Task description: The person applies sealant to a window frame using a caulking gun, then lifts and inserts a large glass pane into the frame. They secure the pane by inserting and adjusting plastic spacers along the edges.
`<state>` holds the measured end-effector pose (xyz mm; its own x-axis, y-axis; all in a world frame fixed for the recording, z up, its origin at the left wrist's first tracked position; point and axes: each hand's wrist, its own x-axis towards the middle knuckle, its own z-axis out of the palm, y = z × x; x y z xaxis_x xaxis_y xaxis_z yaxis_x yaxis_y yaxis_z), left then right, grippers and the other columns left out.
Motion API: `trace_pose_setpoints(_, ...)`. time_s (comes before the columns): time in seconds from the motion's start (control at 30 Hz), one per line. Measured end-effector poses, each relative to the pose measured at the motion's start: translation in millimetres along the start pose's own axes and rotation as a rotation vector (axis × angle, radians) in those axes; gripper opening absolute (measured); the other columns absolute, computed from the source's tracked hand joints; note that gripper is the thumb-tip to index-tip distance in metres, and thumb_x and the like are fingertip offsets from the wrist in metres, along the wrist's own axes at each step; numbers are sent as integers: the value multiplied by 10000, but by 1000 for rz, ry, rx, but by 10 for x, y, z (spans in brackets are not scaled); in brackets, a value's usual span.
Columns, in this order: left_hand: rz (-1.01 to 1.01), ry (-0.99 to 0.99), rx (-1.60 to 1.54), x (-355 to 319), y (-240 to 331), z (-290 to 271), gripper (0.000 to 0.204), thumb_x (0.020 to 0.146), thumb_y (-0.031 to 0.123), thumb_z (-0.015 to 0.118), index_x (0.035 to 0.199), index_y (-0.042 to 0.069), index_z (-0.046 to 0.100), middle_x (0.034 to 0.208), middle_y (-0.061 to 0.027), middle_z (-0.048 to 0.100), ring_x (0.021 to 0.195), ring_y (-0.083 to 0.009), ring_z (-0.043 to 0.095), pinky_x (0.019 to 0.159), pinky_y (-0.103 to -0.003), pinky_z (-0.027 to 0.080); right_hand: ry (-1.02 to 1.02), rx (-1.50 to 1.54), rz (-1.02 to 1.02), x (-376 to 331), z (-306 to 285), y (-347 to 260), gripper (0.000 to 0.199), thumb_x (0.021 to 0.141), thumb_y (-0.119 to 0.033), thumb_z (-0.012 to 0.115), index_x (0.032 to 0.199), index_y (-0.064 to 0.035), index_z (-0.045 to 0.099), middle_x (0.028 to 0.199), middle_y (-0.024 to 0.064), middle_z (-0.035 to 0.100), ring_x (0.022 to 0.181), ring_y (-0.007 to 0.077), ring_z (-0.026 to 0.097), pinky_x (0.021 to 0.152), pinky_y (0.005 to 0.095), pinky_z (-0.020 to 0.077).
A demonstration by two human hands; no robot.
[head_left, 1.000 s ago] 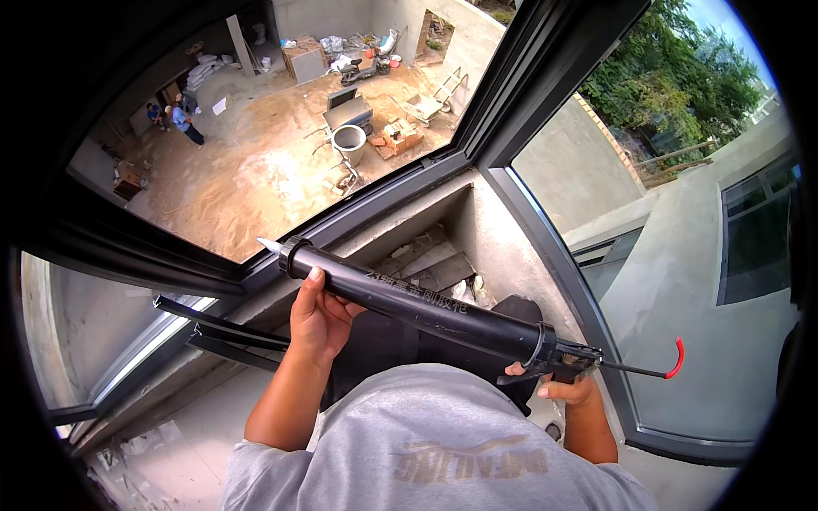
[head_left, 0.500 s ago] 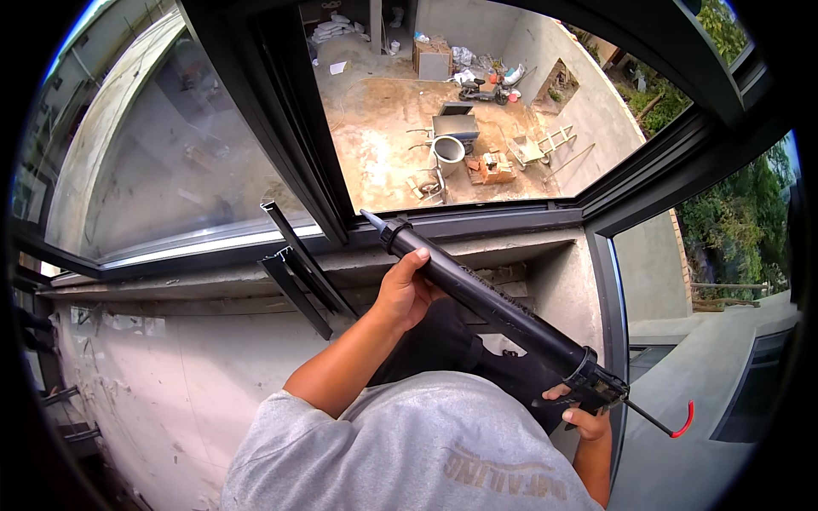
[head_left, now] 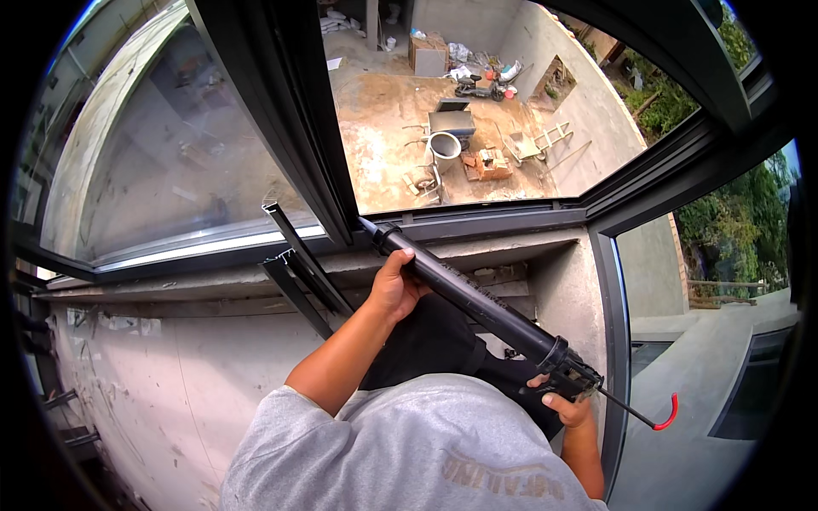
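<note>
A long black caulking gun [head_left: 477,296] slants across my front, its grey nozzle tip at the lower corner of the dark window frame [head_left: 503,216]. My left hand [head_left: 397,288] is wrapped around the barrel near the nozzle end, thumb on top. At the rear, my right hand [head_left: 564,404] is closed on the handle and trigger part; some of its fingers are hidden behind the grip. A rod with a red hooked end sticks out behind that hand. Whether the tip touches the frame I cannot tell.
Dark metal profiles [head_left: 300,277] lean against the concrete sill [head_left: 187,294] left of my left hand. A glass pane [head_left: 183,162] fills the left side. Below, beyond the opening, a yard holds a wheelbarrow [head_left: 452,124], a bucket [head_left: 444,147] and bricks [head_left: 488,164].
The caulking gun's rear and my right hand have shifted left and slightly up. My left hand has moved a little left with the barrel. Both keep their hold.
</note>
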<state>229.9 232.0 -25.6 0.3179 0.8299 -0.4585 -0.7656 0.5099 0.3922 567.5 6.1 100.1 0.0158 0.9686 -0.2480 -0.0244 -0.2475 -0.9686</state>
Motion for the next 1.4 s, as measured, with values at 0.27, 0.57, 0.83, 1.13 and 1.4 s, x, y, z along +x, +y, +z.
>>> trace_pose_setpoints(0.27, 10, -17, -31, -31, 22, 23, 350, 952, 341, 640, 1136, 46, 613, 1059, -135, 705, 1045, -310, 697, 957, -548, 576, -11, -47, -35, -57, -58, 124, 455, 808, -69, 738, 1244, 30, 654, 1082, 158, 758, 1021, 283, 735, 960, 452, 584)
trace_pose_setpoints(0.57, -5, -10, -79, -20, -2, -4, 331, 872, 344, 718, 1056, 78, 646, 974, -112, 702, 966, -296, 689, 948, -501, 554, -100, -451, -310, 69, -45, 103, 278, 750, -193, 805, 921, 16, 738, 863, 132, 744, 794, 296, 718, 769, 389, 567)
trace_pose_setpoints(0.83, -13, -17, -98, -15, 3, -32, 403, 821, 372, 758, 1054, 64, 643, 964, -126, 693, 944, -299, 675, 966, -490, 550, -140, -370, -144, -42, 35, -5, 387, 698, -167, 826, 990, 53, 701, 943, 187, 709, 838, 310, 690, 801, 382, 545)
trace_pose_setpoints(1.13, -22, -74, -130, -53, 52, 34, 441, 787, 374, 763, 1055, 45, 644, 977, -152, 684, 966, -314, 661, 984, -497, 540, -201, -547, -376, 20, -10, -127, 402, 672, -198, 841, 956, 53, 708, 883, 164, 703, 810, 318, 672, 803, 418, 519)
trace_pose_setpoints(1.4, 32, -96, -114, -201, 127, 323, 452, 790, 393, 755, 1072, 53, 658, 1008, -168, 686, 983, -338, 662, 992, -523, 534, -121, -540, -460, -11, -74, -277, 361, 683, -260, 843, 844, 21, 683, 765, 129, 667, 710, 310, 635, 719, 407, 482)
